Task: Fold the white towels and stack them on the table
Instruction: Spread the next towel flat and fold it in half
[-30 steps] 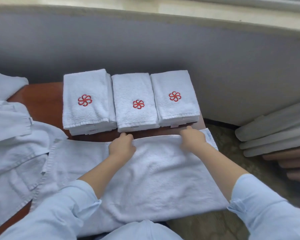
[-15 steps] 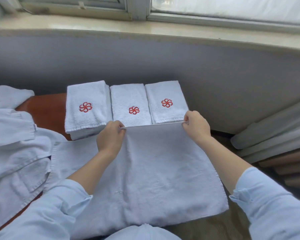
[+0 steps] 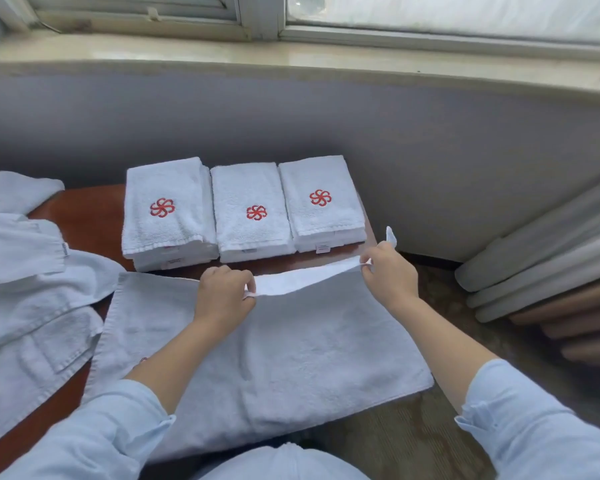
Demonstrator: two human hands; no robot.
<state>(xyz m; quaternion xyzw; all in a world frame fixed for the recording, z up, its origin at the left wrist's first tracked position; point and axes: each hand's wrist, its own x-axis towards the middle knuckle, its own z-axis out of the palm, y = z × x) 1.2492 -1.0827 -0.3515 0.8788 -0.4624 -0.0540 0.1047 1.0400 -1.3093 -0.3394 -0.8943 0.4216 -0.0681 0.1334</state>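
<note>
Left hand (image 3: 222, 296) and right hand (image 3: 388, 275) pinch the towel (image 3: 291, 358) edge beside the stacks (image 3: 253, 213). The right corner seems higher; level it before folding.

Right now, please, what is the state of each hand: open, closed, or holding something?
Left hand: closed, pinching the far edge of the unfolded white towel.
Right hand: closed, pinching the same edge near its right corner.

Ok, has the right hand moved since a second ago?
Yes. The right hand, pinching the towel edge, was in front of the right folded stack; it now sits past that stack's front right corner, further right.
</note>
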